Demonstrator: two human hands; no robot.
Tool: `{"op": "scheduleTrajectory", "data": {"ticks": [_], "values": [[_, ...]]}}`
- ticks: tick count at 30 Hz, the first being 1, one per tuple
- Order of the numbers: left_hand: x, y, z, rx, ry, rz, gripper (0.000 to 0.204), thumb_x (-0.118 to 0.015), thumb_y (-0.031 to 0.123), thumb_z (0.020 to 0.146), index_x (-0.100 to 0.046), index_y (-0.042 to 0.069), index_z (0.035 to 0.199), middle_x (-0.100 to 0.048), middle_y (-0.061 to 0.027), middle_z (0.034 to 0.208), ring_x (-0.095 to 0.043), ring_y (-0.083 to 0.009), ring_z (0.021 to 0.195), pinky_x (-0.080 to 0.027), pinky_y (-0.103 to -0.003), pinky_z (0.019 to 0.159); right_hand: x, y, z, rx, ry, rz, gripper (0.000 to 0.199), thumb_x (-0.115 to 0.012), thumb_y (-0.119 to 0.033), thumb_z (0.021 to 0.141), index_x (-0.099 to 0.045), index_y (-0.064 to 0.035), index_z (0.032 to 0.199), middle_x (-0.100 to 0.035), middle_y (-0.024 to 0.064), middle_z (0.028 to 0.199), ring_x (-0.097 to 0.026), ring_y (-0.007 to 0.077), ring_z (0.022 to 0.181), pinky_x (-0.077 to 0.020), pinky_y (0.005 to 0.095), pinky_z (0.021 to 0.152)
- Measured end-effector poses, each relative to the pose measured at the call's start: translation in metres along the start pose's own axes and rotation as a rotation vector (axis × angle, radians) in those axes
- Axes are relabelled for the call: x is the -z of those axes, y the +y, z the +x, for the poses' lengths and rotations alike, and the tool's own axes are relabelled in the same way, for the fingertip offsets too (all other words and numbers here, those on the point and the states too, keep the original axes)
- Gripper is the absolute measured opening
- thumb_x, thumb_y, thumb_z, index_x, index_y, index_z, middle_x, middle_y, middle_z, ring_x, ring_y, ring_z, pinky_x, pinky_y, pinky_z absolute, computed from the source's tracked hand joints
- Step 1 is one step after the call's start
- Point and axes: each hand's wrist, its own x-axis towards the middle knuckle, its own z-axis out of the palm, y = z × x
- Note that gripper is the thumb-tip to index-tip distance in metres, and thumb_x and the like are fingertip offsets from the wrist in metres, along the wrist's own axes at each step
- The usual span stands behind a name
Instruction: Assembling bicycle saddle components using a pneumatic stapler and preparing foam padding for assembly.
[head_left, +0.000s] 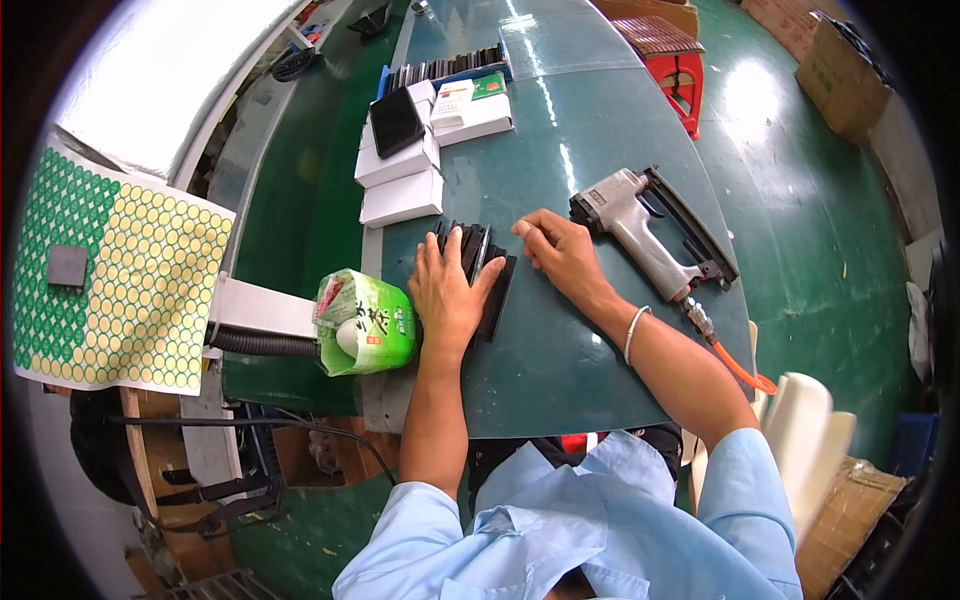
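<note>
My left hand [448, 300] lies spread over a cluster of narrow black pieces [496, 300] near the table's front left. Its fingers are stretched out and the thumb stands apart; the palm hides part of the pieces. To the right, my right hand [562, 256] is held closed, thumb and fingers drawn together toward the left. Whether anything small is pinched there cannot be made out. A grey air-powered staple gun [636, 218] with a black magazine lies on its side to the right of that hand, joined to an orange hose [738, 367].
A green bag [375, 325] stands left of my left hand. Farther back are white boxes [402, 200], a black phone-like slab [396, 122] and a blue tray of thin pieces [445, 72]. A sheet of round stickers [150, 290] hangs at left; a red stool [680, 85] stands at right.
</note>
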Motion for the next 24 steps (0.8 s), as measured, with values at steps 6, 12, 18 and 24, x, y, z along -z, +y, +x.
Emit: {"op": "scheduleTrajectory", "data": {"ticks": [6,12,18,24], "values": [[0.004,0.017,0.016,-0.166,0.114,-0.215,0.047,-0.062,0.039,0.081,-0.058,0.0,0.106,-0.059,-0.0172,0.105,-0.052,-0.0338,0.102,-0.038,-0.043,0.092,0.007,0.012,0.002,0.187,0.154,-0.109,0.024,-0.058,-0.025,0.085,-0.059,-0.0017,0.079,-0.059,0.0169,0.068,-0.057,0.0304,0.058,-0.045,0.0377,0.055],[0.003,0.01,0.018,-0.217,0.35,-0.31,0.033,-0.06,0.028,0.087,-0.062,-0.002,0.101,-0.062,-0.0182,0.1,-0.056,-0.0316,0.096,-0.042,-0.039,0.086,0.033,-0.04,-0.022,0.573,0.367,-0.015,0.013,-0.057,-0.018,0.081,-0.057,-0.0059,0.075,-0.057,0.0139,0.066,-0.056,0.0343,0.061,-0.0438,0.04,0.055],[0.004,0.02,0.008,-0.374,0.651,-0.409,0.028,-0.055,0.025,0.091,-0.064,-0.001,0.098,-0.062,-0.0132,0.102,-0.058,-0.0254,0.092,-0.048,-0.034,0.08,0.09,-0.067,-0.146,0.653,0.531,0.034,0.007,-0.06,-0.008,0.083,-0.061,-0.0008,0.086,-0.06,0.0088,0.071,-0.056,0.0212,0.055,-0.0435,0.0304,0.048],[0.019,0.062,-0.011,-0.647,0.679,-0.419,0.019,-0.051,0.012,0.093,-0.059,-0.005,0.097,-0.058,-0.0149,0.104,-0.056,-0.0253,0.097,-0.046,-0.033,0.085,0.144,-0.024,-0.319,0.348,0.695,-0.357,0.007,-0.062,-0.006,0.082,-0.063,0.0005,0.084,-0.064,0.0111,0.076,-0.062,0.0236,0.062,-0.0488,0.0334,0.056]]}}
